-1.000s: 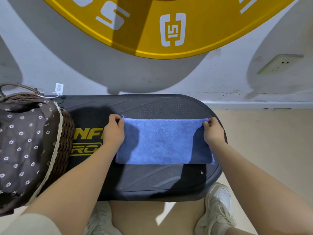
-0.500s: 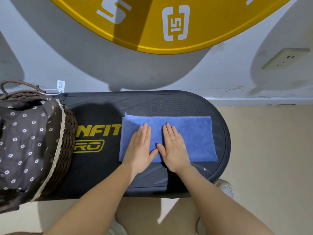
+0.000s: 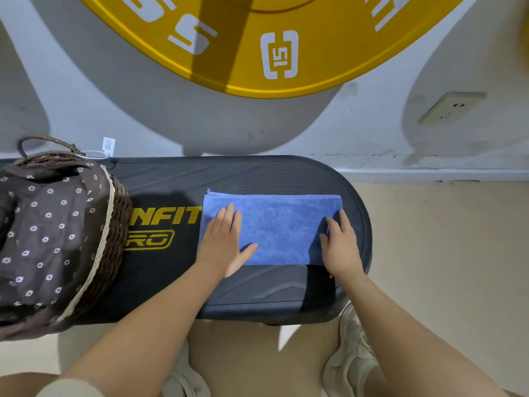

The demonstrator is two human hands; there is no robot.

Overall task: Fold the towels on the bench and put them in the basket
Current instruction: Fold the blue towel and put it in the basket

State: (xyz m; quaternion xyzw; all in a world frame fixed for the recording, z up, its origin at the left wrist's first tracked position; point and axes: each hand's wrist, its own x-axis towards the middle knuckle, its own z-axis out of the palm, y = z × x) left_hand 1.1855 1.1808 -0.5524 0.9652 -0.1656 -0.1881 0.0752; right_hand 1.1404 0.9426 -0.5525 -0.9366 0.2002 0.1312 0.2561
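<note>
Towel (image 3: 282,230) lying half-folded on bench (image 3: 171,282), left hand (image 3: 221,245) pressing flat, right hand (image 3: 340,247) pinching its right edge, another fold and transfer into basket (image 3: 114,239) remaining.

A big yellow weight plate (image 3: 286,38) with white "15" markings leaned against the grey wall (image 3: 114,104) — it threw a wide shadow underneath. Off to the right there was a pale wall socket (image 3: 452,108) set in the wall, and a skirting strip (image 3: 429,174) ran along where the wall met the beige floor (image 3: 443,253). Down at the bottom edge you could see a pair of light-coloured sneakers (image 3: 353,359) on that floor — partly hidden, though.
</note>
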